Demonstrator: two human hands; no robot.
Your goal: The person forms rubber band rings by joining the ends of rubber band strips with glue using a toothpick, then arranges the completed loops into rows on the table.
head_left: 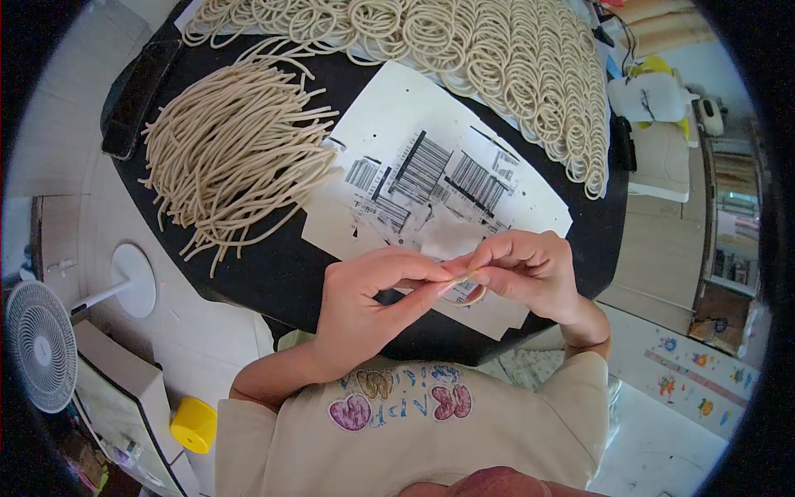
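Both hands meet above the near part of a white printed sheet (385, 95) with barcodes. My left hand (360, 298) pinches one part of a thin beige cord (474, 296) between thumb and fingertips. Close against it, my right hand (534, 269) pinches the same cord, which curves in a small loop below the fingers. The fingertips cover the place where the cord's ends seem to meet. A large bundle of loose beige cords (236, 149) lies left of the sheet. Many beige cord rings (505, 79) are laid out in overlapping rows along the far side.
The black table (277, 269) has a curved edge in front of my body. A dark, flat case-like object (132, 108) lies at its left edge. On the floor to the left are a white fan (41, 348) and a yellow bucket (195, 424). A white container (654, 98) stands at the right.
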